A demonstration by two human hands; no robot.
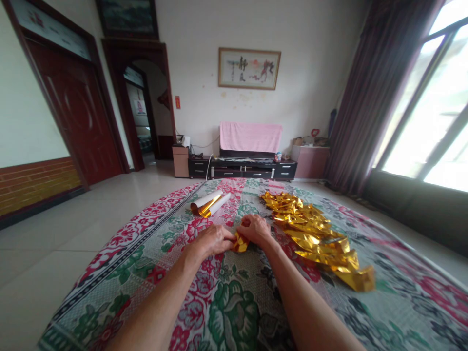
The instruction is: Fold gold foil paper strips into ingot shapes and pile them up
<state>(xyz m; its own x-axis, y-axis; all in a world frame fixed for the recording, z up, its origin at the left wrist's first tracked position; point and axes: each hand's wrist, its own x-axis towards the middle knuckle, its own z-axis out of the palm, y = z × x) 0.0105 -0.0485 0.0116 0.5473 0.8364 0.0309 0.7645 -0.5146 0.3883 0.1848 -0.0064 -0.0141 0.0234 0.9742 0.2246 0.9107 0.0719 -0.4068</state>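
Between my two hands is a small piece of folded gold foil paper (240,243), low over the flowered cloth. My left hand (215,239) pinches its left side with the fingertips. From the right and above, the curled fingers of my right hand (255,228) grip the same piece. Part of the foil is hidden behind the fingers. To the right lies a long heap of folded gold foil shapes (310,224), overlapping one another. Beyond my left hand rest curled sheets of gold foil paper (211,203) with white backs.
A flowered cloth (234,312) covers the round surface under my hands. Across the tiled floor stands a low black cabinet (241,171), with a pink cloth (250,136) draped above it. A dark curtain (351,97) hangs beside the window at right.
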